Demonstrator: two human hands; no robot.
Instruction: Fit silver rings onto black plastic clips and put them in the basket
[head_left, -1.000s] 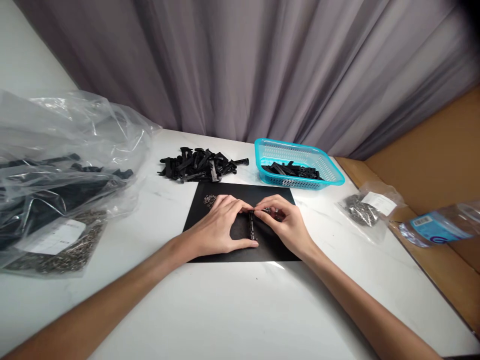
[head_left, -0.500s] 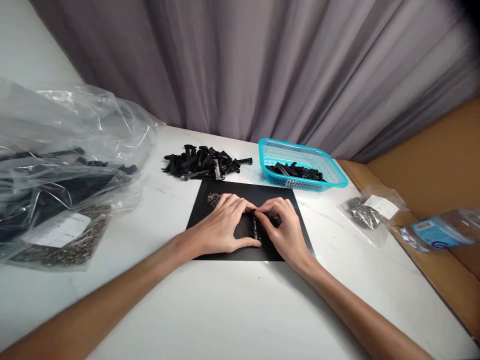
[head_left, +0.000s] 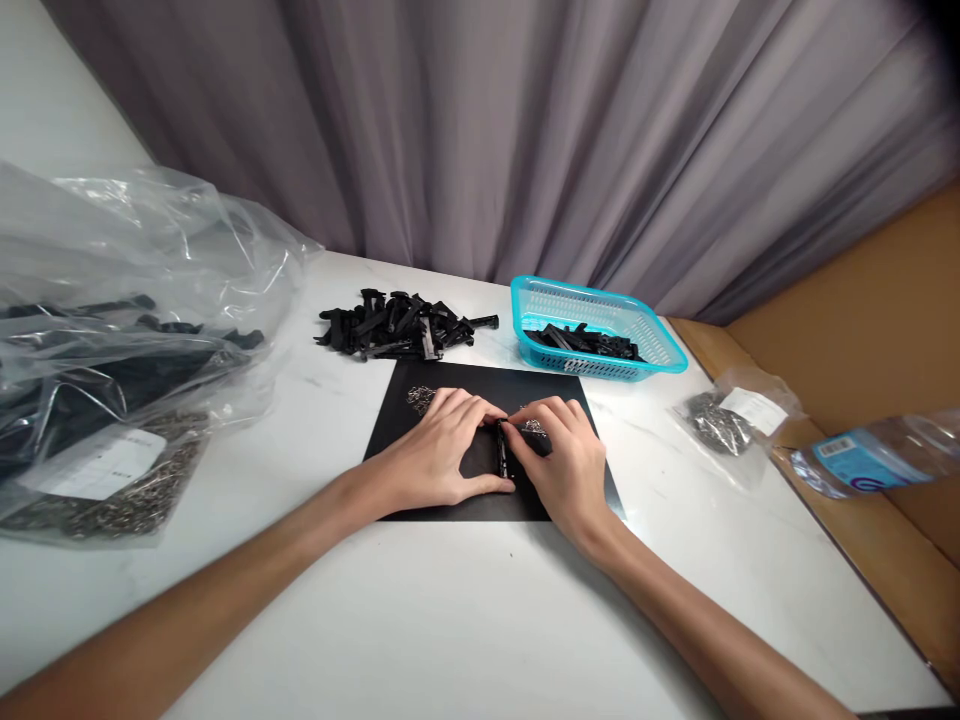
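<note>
A slim black plastic part (head_left: 502, 452) stands lengthwise between my hands over a black mat (head_left: 465, 508). My left hand (head_left: 442, 450) grips it by its two ends, the thumb at the near end and the fingers at the far end. At the far end, my right hand (head_left: 562, 455) pinches with thumb and forefinger against the part. Whether a small piece sits in that pinch is hidden. Small metal pieces (head_left: 420, 399) lie in a heap beyond my left hand. Another heap of metal pieces (head_left: 533, 425) shows partly behind my right fingers.
Black plastic parts (head_left: 405, 325) are piled behind the mat. A blue basket (head_left: 667, 352) holds more of them. Large clear bags (head_left: 225, 230) fill the left side. At right lie a small bag of metal pieces (head_left: 716, 425) and a plastic bottle (head_left: 874, 460) by cardboard (head_left: 862, 300).
The whole view has shifted slightly, so things appear a little further left. My right hand has turned a little at the part's far end; the left hand keeps its grip.
</note>
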